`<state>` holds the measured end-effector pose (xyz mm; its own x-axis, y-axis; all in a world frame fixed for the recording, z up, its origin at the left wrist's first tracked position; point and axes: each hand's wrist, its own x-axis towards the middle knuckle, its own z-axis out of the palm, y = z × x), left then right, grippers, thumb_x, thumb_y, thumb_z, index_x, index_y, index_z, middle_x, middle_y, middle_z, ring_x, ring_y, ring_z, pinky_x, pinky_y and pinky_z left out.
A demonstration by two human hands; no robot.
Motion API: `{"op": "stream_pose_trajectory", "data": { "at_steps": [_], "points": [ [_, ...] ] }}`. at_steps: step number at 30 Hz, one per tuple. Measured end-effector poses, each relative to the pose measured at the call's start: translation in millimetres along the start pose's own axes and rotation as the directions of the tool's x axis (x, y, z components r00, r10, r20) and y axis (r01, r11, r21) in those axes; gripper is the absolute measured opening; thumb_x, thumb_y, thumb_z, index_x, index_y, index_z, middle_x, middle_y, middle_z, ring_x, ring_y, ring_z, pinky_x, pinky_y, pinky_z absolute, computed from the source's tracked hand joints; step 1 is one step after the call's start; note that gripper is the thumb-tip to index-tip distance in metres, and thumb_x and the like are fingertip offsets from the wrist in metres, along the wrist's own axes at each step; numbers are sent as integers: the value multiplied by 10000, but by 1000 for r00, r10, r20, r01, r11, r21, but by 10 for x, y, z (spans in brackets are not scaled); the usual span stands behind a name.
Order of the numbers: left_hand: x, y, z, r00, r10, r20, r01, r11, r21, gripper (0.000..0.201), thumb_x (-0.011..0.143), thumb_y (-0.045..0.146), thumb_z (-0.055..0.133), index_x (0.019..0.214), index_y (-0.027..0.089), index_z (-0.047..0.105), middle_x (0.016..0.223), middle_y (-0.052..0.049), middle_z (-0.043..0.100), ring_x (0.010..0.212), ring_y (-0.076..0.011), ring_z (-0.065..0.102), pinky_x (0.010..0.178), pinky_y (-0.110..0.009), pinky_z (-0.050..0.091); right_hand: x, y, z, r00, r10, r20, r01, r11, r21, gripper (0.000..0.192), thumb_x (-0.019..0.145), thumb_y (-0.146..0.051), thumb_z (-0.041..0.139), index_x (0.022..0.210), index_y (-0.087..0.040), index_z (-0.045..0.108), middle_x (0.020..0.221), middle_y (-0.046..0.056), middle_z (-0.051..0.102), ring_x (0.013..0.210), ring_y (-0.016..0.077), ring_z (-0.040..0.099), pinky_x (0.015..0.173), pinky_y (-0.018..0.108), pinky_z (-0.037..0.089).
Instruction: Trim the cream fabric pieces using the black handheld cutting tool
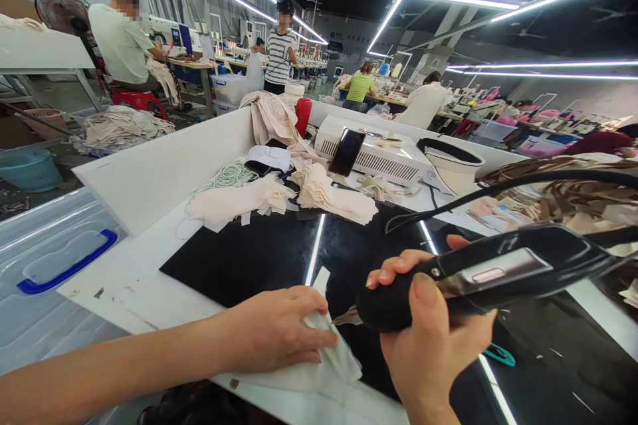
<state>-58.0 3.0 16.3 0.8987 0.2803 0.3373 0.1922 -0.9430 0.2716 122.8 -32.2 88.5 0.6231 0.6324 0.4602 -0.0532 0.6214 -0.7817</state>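
1. Right hand (433, 339) is clenching its grip around a black handheld tool (478, 279): glossy, elongated body, silver plate on top, rounded matte nose. Thumb is lying over the top, fingers are wrapping underneath.
2. Tool tip is mostly hidden behind the nose; only a small metal point is showing, right at the cloth edge. Can't tell if it's touching.
3. Left hand (274, 335) is pressing flat, palm down, fingers spread, on a white fabric piece (333, 362). Not clenching, just pinning it. The piece is thin, soft, creased and partly covered by the hand; its shape is hard to make out.
4. Fabric is lying at the near edge of a glossy black mat (239, 252) on the white table (149, 246), just beside the tool's nose.
5. Black cable (498, 186) is arcing across above the tool; its right end is cut off by the frame.
6. Teal object (500, 354) is peeking out behind the right hand, mostly hidden.
7. Farther back: cream fabric pieces (279, 196) lying in loose heaps, white cord coil (226, 176), white vented machine (371, 153) with a dark phone (346, 151) leaning on it.
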Motion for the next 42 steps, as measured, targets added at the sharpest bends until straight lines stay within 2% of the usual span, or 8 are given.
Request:
{"op": "stream_pose_trajectory", "data": {
  "at_steps": [4, 9, 12, 18, 29, 33, 42],
  "points": [
    [22, -28, -30, 1000, 27, -4, -27, 999, 30, 326, 1010, 386, 712, 1278, 205, 675, 1263, -129, 620, 1131, -271, 650, 1025, -383, 564, -19, 5, -1, 1000, 18, -12, -19, 999, -26, 508, 814, -280, 846, 1257, -292, 598, 776, -54, 690, 587, 136, 638, 555, 301, 595],
    [105, -150, -119, 995, 94, -37, -94, 996, 3, 267, 1062, 374, 633, 1140, 122, 670, 1241, -140, 667, 1227, -271, 618, 1161, -383, 465, -26, 3, -12, 1000, 8, -14, -8, 1000, -14, 525, 790, -290, 862, 1245, -286, 602, 765, -53, 692, 581, 143, 630, 539, 303, 592],
    [165, -228, -164, 995, 103, -4, -103, 993, -49, 242, 1075, 345, 610, 1170, 129, 664, 1250, -130, 689, 1229, -256, 618, 1109, -349, 495, -31, 1, -10, 1000, 6, -11, -6, 1000, -12, 528, 787, -290, 864, 1245, -284, 600, 761, -52, 695, 578, 143, 629, 542, 305, 593],
    [159, -306, -211, 997, 55, 53, -50, 994, -98, 263, 1068, 301, 617, 1277, 147, 659, 1197, -112, 697, 1129, -243, 642, 980, -328, 536, -40, 2, -18, 1000, 13, -6, -13, 1000, -17, 526, 798, -283, 861, 1253, -286, 596, 773, -49, 699, 583, 144, 637, 549, 311, 596],
    [80, -349, -300, 993, 73, 89, -57, 984, -166, 210, 1070, 273, 613, 1233, 179, 706, 1228, -102, 692, 1139, -232, 662, 992, -304, 531, -54, -4, -23, 1000, 24, 2, -24, 1000, -17, 514, 797, -269, 853, 1242, -291, 595, 777, -55, 683, 606, 142, 636, 554, 305, 591],
    [54, -349, -307, 993, 67, 97, -49, 983, -180, 228, 1072, 268, 610, 1271, 190, 690, 1256, -104, 686, 1161, -225, 662, 1030, -296, 528, -48, 5, -7, 1000, 29, -7, -30, 999, -15, 514, 803, -269, 851, 1247, -287, 592, 780, -52, 685, 607, 144, 633, 552, 310, 589],
    [36, -334, -301, 994, 70, 87, -57, 988, -145, 236, 1089, 277, 577, 1291, 211, 681, 1266, -99, 691, 1166, -220, 666, 1010, -286, 538, -4, 90, 77, 1000, 0, 6, 0, 1000, 16, 506, 822, -272, 845, 1255, -283, 583, 786, -55, 697, 597, 140, 642, 572, 312, 584]
  ]
}}
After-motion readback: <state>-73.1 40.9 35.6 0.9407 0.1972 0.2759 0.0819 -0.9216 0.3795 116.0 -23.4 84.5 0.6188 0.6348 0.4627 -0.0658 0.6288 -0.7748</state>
